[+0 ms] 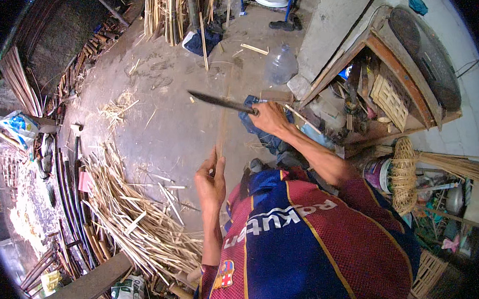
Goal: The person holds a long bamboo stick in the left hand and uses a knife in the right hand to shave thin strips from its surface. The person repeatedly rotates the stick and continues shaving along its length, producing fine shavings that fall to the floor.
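My right hand point(271, 119) is closed round the handle of a long knife point(214, 100). Its dark blade points left and slightly away from me, crossing close to a thin bamboo strip point(224, 126). That strip is blurred and stands out away from me from my left hand point(211, 181), whose thumb and fingers pinch its near end. To the left of my left hand lies a large heap of split bamboo strips point(133, 211). Dark blue cloth point(263, 129) lies on the floor below my right hand.
A bundle of upright strips point(165, 14) stands at the far side, near a clear plastic jug point(281, 66). On the right are a wooden shelf point(396, 66) full of odds and ends and a woven basket point(404, 175). Wood shavings point(117, 108) litter the concrete floor.
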Motion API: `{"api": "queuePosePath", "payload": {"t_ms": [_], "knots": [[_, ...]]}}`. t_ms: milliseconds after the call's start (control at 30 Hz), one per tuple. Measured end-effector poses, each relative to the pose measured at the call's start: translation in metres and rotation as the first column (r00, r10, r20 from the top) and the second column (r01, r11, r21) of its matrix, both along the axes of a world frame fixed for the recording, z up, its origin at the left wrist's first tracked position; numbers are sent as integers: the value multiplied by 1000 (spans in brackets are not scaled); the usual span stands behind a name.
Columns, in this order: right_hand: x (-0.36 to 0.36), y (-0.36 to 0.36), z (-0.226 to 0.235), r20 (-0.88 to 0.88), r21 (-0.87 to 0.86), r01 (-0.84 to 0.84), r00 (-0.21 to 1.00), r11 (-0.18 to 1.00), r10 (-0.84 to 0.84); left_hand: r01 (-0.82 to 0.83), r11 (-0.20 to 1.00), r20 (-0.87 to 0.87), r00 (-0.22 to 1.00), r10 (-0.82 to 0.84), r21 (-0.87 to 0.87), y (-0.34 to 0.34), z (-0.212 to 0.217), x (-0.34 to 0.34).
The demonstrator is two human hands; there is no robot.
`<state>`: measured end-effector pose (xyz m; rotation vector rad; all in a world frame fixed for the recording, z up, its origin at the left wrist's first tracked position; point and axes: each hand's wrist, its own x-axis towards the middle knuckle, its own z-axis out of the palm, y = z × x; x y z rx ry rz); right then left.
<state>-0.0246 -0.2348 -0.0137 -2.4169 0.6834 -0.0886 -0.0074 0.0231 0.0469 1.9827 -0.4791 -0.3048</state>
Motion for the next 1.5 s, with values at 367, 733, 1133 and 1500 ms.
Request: {"api": "queuePosePath", "payload": {"t_ms": [367, 733, 1133, 1500], "knots": [[0, -34, -14, -23, -74, 43, 999, 996, -45, 37, 999, -85, 996, -36, 18, 9, 10, -4], [-26, 12, 7, -103, 994, 113, 933, 10, -344, -381, 824, -376, 899, 224, -419, -48, -42, 50], [-19, 8, 39, 2, 929, 105, 957, 354, -290, 133, 858, -201, 944, -262, -497, -84, -49, 51], [-14, -109, 73, 97, 17, -287, 954, 958, 284, 502, 792, -759, 346, -552, -348, -1, 18, 56]]}}
